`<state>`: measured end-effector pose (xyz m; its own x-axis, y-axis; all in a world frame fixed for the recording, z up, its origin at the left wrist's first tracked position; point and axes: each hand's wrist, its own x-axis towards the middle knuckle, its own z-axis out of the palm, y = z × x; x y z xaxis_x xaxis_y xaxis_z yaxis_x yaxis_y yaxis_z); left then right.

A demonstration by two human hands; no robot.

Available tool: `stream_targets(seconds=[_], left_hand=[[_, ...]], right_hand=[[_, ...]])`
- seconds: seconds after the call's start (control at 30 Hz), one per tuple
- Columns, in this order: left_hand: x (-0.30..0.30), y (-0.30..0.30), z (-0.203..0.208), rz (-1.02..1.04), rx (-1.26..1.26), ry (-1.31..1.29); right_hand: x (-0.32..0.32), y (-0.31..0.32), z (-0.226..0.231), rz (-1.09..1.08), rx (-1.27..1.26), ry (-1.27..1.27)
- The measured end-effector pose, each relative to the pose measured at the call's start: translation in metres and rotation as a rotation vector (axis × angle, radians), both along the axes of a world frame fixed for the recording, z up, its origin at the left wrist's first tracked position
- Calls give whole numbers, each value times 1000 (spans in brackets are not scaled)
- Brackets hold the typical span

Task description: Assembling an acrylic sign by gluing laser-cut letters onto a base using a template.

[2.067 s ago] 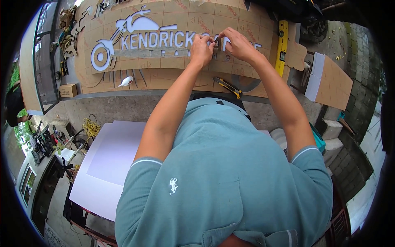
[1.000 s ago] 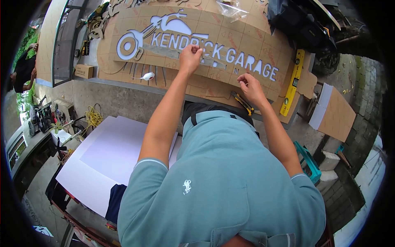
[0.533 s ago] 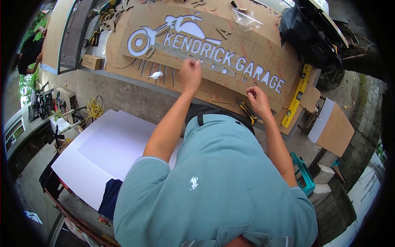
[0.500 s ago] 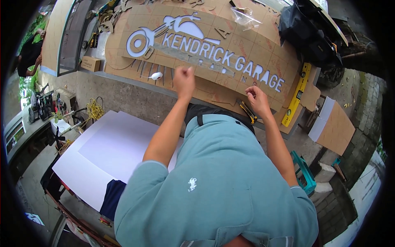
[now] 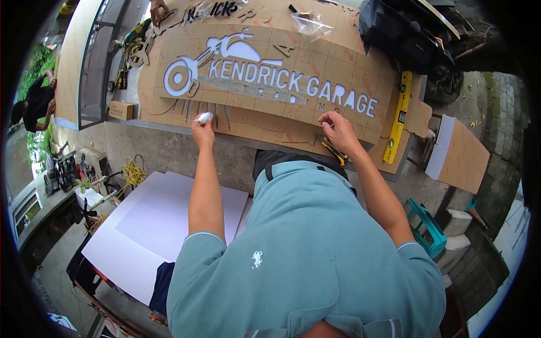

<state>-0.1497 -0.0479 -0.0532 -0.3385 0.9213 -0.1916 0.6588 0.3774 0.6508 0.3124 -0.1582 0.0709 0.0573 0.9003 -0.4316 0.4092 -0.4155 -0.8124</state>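
1. Done: panel lies flat on the table, over a brown board. Bike cutout and big letters are open & show white.
2. Small row, under the big letters: looks part done. A few spots white, others dull/dark; too small to tell each one. Greyish strip lies across part of it.
3. L hand: fingers closed on white bottle, just off panel's lower L edge, thin nozzle pointing L.
4. R hand: fingers curled, thumb & index close tog., at panel's lower edge nr the row's R end. Can't tell if anything's pinched.
5. Left, prob.: the unfilled-looking spots in small row, plus strip if it's only temp.
6. Loose: one letter on panel below its top edge; thin dark slats by lower L edge, nr bottle.
7. Around: knife just below R hand, level along the R end, clear bag above panel, black bag top R, small box far L.
8. In the way: knife sits nr R wrist; slats crowd the bottle side. Co-worker's hand at top L, among brown offcuts, well apart from both hands.
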Motion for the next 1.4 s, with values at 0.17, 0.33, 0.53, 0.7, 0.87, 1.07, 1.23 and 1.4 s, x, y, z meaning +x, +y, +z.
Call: stream_targets(seconds=[0.17,0.33,0.53,0.7,0.87,1.07,1.23,1.4], left_hand=[[58,-15,51,-244,42,-156],[176,-49,108,-584,-216,-595],[281,-57,135,-869,-273,-571],[323,-48,148,-985,-368,-514],[330,-39,117,-1105,-332,-444],[317,10,83,-953,-171,-236],[326,53,58,-806,-217,-135],[351,55,35,-863,-127,50]], right_hand=[[10,-25,-5,-47,47,2],[3,-35,10,-66,88,98],[-5,-52,6,-153,140,349],[8,-73,-12,-379,156,497],[21,-81,-24,-480,184,492],[49,-86,-62,-634,214,183],[61,-85,-62,-654,58,44],[55,-86,-55,-628,70,-26]])
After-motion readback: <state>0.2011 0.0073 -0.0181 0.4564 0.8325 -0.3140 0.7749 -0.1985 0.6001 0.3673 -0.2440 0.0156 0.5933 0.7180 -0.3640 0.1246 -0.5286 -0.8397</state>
